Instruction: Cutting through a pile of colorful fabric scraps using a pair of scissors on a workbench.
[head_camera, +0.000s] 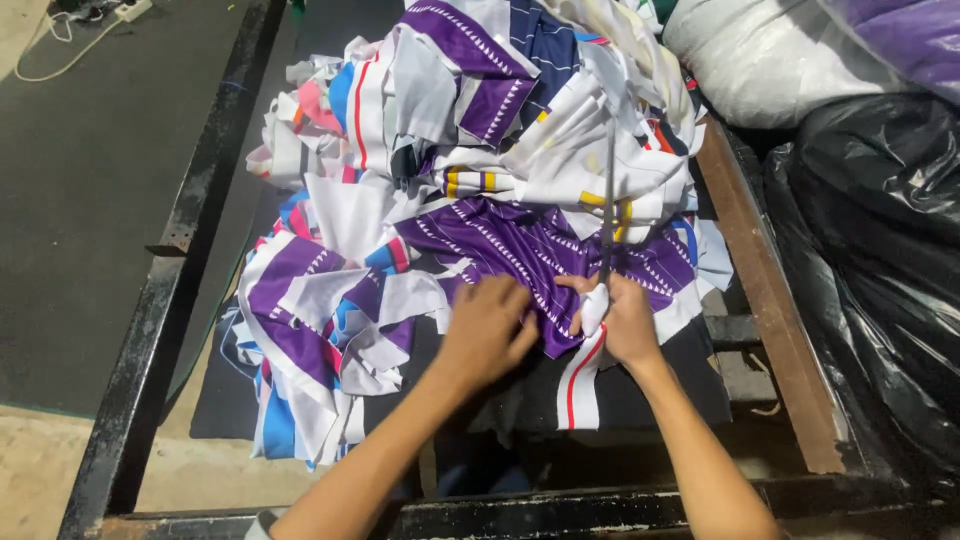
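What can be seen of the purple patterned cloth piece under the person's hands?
The purple cloth is thin, slightly shiny fabric with rows of small white triangles and white edges. It lies crumpled and spread on top of a pile of cut cloth pieces on a dark table. The left hand presses flat on its near edge; the right hand grips scissors whose long blades point away over it.
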